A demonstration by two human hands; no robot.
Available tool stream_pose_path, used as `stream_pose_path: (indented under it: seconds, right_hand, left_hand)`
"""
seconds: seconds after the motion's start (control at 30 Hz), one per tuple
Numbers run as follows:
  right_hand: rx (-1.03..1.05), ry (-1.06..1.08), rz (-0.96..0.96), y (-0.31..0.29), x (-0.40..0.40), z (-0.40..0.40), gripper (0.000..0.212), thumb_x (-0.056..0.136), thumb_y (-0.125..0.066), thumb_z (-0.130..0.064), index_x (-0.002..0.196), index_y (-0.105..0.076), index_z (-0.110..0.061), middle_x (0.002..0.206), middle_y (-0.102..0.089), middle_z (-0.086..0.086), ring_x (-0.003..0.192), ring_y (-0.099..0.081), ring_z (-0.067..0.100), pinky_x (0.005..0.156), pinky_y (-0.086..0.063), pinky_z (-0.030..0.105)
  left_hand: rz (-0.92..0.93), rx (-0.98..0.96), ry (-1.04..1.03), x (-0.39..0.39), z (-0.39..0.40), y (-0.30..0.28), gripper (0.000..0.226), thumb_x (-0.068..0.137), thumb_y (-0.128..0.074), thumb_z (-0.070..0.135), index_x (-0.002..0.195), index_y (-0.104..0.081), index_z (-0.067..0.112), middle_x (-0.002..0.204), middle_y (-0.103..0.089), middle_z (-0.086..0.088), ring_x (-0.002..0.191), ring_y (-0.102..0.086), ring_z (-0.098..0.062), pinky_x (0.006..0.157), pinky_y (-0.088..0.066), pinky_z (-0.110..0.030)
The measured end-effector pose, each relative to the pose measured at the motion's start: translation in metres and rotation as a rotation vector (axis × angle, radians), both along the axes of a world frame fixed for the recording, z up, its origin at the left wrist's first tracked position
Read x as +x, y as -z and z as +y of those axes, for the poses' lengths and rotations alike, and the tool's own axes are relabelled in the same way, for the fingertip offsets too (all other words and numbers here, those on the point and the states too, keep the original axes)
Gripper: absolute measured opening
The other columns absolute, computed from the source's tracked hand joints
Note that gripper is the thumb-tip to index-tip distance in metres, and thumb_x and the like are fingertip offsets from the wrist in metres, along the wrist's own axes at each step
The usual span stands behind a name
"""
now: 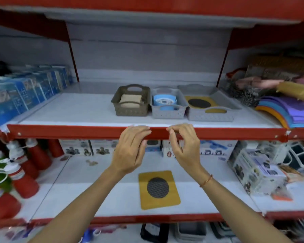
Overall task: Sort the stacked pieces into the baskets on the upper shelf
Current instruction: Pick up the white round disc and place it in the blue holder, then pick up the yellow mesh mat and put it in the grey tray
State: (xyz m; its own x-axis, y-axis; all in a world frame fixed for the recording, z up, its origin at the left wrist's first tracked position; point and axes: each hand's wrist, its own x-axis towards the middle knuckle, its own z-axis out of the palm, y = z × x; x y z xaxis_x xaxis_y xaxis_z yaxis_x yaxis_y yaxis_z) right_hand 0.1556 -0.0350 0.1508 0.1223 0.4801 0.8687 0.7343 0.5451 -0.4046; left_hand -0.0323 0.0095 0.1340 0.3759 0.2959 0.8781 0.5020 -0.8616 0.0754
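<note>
Three baskets stand side by side on the upper shelf. The brown basket (130,111) holds beige pieces. Blue round pieces fill the small grey basket (168,115) in the middle. A yellow card with a black disc lies in the wide grey basket (211,118). On the lower shelf lies one more yellow card with a black disc (158,189). My left hand (130,151) and my right hand (184,148) hover in front of the red edge of the upper shelf, fingers curled and apart, holding nothing that I can see.
Blue boxes (21,95) line the upper shelf at left. Coloured mats (288,111) and wire baskets sit at right. Red bottles (25,163) crowd the lower shelf's left side. Boxed goods (258,171) stand at its right and back.
</note>
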Motion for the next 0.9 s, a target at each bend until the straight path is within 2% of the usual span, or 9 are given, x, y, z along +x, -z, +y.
stream_pose_path:
  seconds: [0.17,0.3,0.4,0.5,0.57,0.67,0.77,0.9]
  right_hand:
    - [-0.165,0.012,-0.035,0.066,0.004,-0.012,0.018,0.091,-0.053,-0.013,0.085,-0.067,-0.005,0.082,-0.064,0.004,0.078,-0.056,0.018,0.075,-0.044,0.024]
    - [-0.489,0.02,-0.044,0.126,0.014,-0.013,0.015,0.092,-0.054,-0.014,0.097,-0.067,-0.009,0.092,-0.064,0.002,0.091,-0.057,0.019,0.08,-0.048,0.028]
    - [-0.827,0.072,-0.029,0.175,0.023,-0.01,0.029,0.093,-0.055,-0.016,0.12,-0.06,-0.009,0.118,-0.062,0.008,0.116,-0.051,0.026,0.095,-0.04,0.026]
    - [-1.114,0.094,0.003,0.206,0.031,-0.01,0.052,0.095,-0.053,-0.026,0.141,-0.039,-0.006,0.147,-0.041,0.013,0.138,-0.03,0.028,0.11,-0.027,0.027]
    - [-1.231,0.119,0.019,0.219,0.034,-0.008,0.063,0.095,-0.052,-0.033,0.146,-0.03,-0.005,0.153,-0.031,0.015,0.143,-0.023,0.028,0.117,-0.022,0.034]
    - [-1.327,0.146,0.097,0.224,0.033,-0.007,0.07,0.095,-0.05,-0.041,0.149,-0.023,-0.004,0.156,-0.027,0.014,0.145,-0.021,0.028,0.12,-0.02,0.039]
    - [-1.343,0.127,0.153,0.222,0.03,-0.005,0.069,0.095,-0.05,-0.04,0.15,-0.023,-0.008,0.157,-0.026,0.01,0.145,-0.022,0.026,0.12,-0.021,0.038]
    - [-1.365,0.109,0.316,0.219,0.024,0.001,0.066,0.094,-0.052,-0.04,0.15,-0.025,-0.015,0.154,-0.034,0.009,0.139,-0.036,0.03,0.114,-0.032,0.041]
  left_hand:
    - [0.137,-0.21,0.012,-0.009,-0.019,0.074,0.032,0.093,-0.042,0.016,0.115,-0.061,0.003,0.117,-0.065,-0.013,0.114,-0.055,-0.023,0.107,-0.036,-0.042]
    - [0.372,-0.534,-0.14,-0.008,-0.025,0.125,0.042,0.099,-0.03,0.032,0.13,-0.051,0.013,0.13,-0.057,-0.002,0.126,-0.049,-0.017,0.118,-0.017,-0.042]
    - [0.585,-0.805,-0.275,-0.007,-0.023,0.163,0.051,0.101,-0.023,0.04,0.144,-0.032,0.015,0.15,-0.037,0.0,0.142,-0.027,-0.013,0.121,0.0,-0.048]
    - [0.667,-1.023,-0.311,-0.005,-0.021,0.19,0.06,0.101,-0.017,0.046,0.149,-0.022,0.009,0.159,-0.02,-0.005,0.148,-0.009,-0.013,0.119,0.011,-0.049]
    - [0.705,-1.142,-0.328,-0.004,-0.021,0.203,0.064,0.1,-0.015,0.047,0.149,-0.019,0.006,0.161,-0.011,-0.009,0.149,-0.001,-0.016,0.119,0.014,-0.048]
    - [0.691,-1.273,-0.332,-0.002,-0.02,0.215,0.066,0.1,-0.013,0.048,0.15,-0.015,0.006,0.162,0.0,-0.012,0.148,0.008,-0.019,0.118,0.013,-0.049]
    - [0.6,-1.356,-0.297,0.002,-0.018,0.219,0.064,0.1,-0.014,0.048,0.151,-0.011,0.01,0.161,0.008,-0.01,0.147,0.014,-0.018,0.116,0.015,-0.049]
    - [0.288,-1.57,-0.248,0.016,-0.012,0.215,0.064,0.1,-0.03,0.047,0.15,-0.017,0.01,0.161,0.011,-0.005,0.147,0.014,-0.014,0.114,0.018,-0.049]
